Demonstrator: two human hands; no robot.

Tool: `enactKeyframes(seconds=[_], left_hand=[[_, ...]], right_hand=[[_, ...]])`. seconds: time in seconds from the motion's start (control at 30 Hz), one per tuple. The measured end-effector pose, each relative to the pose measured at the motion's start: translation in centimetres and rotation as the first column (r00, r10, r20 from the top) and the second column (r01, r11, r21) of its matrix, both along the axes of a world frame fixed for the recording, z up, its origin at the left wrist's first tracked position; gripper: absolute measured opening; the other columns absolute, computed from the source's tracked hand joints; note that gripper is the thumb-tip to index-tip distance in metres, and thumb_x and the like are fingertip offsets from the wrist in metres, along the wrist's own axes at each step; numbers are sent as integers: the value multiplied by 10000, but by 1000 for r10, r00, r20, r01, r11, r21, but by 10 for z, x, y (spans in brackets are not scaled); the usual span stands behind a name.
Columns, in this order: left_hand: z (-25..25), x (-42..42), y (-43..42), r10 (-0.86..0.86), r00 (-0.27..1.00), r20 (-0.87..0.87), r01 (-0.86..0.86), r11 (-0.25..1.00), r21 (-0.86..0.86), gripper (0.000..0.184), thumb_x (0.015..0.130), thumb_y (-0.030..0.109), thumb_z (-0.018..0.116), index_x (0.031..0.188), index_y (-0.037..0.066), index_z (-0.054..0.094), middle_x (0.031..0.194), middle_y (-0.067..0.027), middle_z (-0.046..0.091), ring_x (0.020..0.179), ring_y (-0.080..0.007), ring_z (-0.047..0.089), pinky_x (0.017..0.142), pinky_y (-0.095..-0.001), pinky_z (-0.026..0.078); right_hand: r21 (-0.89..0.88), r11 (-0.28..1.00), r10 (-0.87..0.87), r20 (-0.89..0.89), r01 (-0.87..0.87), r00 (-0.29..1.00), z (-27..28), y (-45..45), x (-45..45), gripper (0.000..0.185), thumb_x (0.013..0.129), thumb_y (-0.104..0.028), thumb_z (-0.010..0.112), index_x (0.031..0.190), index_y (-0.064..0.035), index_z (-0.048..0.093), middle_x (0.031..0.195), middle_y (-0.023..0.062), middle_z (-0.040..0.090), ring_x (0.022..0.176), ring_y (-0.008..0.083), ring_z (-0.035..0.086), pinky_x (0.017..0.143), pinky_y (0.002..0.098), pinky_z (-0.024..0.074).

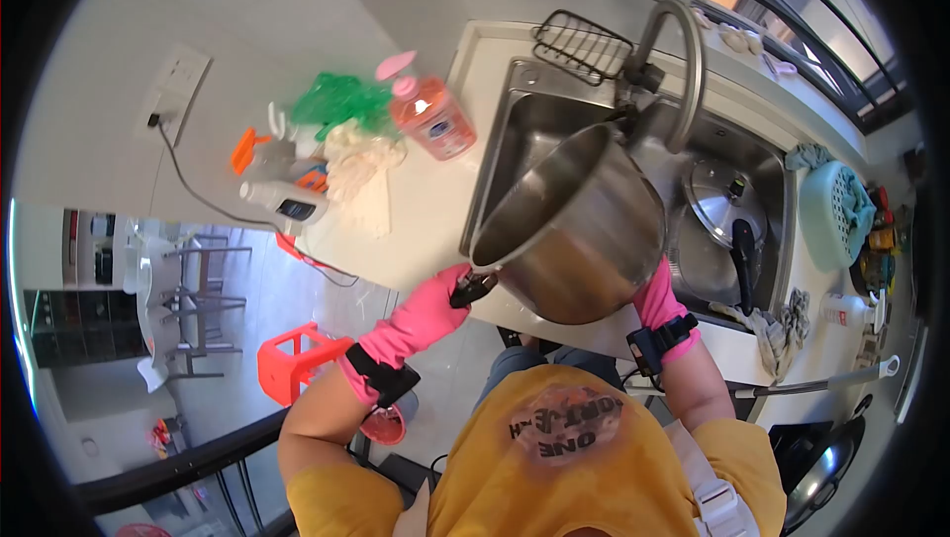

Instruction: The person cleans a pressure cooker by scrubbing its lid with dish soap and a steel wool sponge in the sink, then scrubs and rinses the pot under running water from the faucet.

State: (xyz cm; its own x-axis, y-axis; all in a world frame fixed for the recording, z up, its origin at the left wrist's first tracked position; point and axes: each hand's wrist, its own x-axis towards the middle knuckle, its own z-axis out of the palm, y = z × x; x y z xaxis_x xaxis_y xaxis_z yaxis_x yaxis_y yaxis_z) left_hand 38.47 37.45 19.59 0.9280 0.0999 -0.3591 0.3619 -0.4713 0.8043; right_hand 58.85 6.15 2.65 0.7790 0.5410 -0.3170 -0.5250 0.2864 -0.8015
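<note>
A large stainless steel pot (594, 250) is held tilted above the front of the sink, its open mouth toward the upper left. My left hand (435, 304), in a pink rubber glove, is closed round the pot's black side handle (473, 289). On the opposite side, my right hand (657, 301), gloved the same way, grips the pot; its fingers are partly hidden behind the metal. A faucet (683, 72) arches over the sink just beyond the pot. In the right basin (693, 270) lie a lid (725, 202) and a black handle (743, 265).
Left of the sink stand a pink soap pump bottle (435, 121), a green plastic bag (341, 101), cloths (361, 171) and a white bottle (282, 202). A wire rack (582, 47) sits behind the sink. At right are a light-blue basket (829, 215) and a rag (782, 329).
</note>
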Motion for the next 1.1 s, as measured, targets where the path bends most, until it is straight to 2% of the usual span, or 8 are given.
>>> enactKeyframes(seconds=[0.03,0.07,0.23,0.5,0.67,0.73,0.93,1.1], left_hand=[[-1,-5,9,-67,988,142,48,991,129,509,803,-29,573,1302,56,521,899,-66,629,755,-156,584,709,-305,504],[20,-3,13,-37,999,34,34,995,96,544,776,-9,586,1309,75,520,1087,-204,657,1037,-405,625,874,-413,497],[56,-2,21,-85,996,32,72,950,303,525,787,-2,574,1302,84,524,1063,-225,655,1010,-418,623,847,-434,510],[73,31,13,-271,957,-107,278,740,613,652,757,11,626,1375,98,435,963,-205,672,868,-414,647,737,-490,518],[61,40,12,-337,938,-80,301,682,667,664,761,28,642,1385,113,430,932,-187,674,833,-407,649,711,-489,516],[56,48,11,-351,934,-63,307,702,643,669,759,32,648,1388,113,437,930,-186,674,836,-406,649,717,-484,518],[56,78,-13,-392,918,-62,374,802,465,682,741,35,644,1396,106,467,958,-203,669,889,-386,648,766,-454,521],[47,94,-27,-453,891,-35,441,843,309,662,757,60,664,1389,77,470,998,-212,667,929,-403,636,794,-449,517]], right_hand=[[-144,989,59,198,-30,979,5,7,-8,613,964,-589,511,1282,-69,567,1187,85,641,1081,228,611,916,362,497],[-287,958,140,379,-28,915,13,12,-17,599,973,-570,509,1295,-68,560,1202,84,632,1095,229,604,935,365,492],[-479,845,298,792,239,533,43,28,-37,550,1007,-483,499,1345,-49,524,1278,93,595,1144,236,588,1002,368,477],[98,990,-124,268,101,955,4,7,-8,537,1039,-421,454,1391,-16,466,1325,113,577,1141,213,600,1006,339,480],[211,955,-136,-318,210,938,88,5,3,599,1073,-475,283,1432,-23,444,1339,119,581,1202,211,570,1051,343,449],[156,954,-247,-84,258,965,89,-1,5,611,1053,-499,347,1412,-22,474,1323,123,600,1185,226,587,1039,364,464],[228,908,-222,-453,353,864,131,-46,21,541,991,-459,546,1244,11,635,1149,159,703,982,291,694,929,414,544],[-86,883,-468,-77,461,881,152,-77,16,418,986,-366,585,1173,-1,671,1041,95,725,885,176,693,801,302,562]])
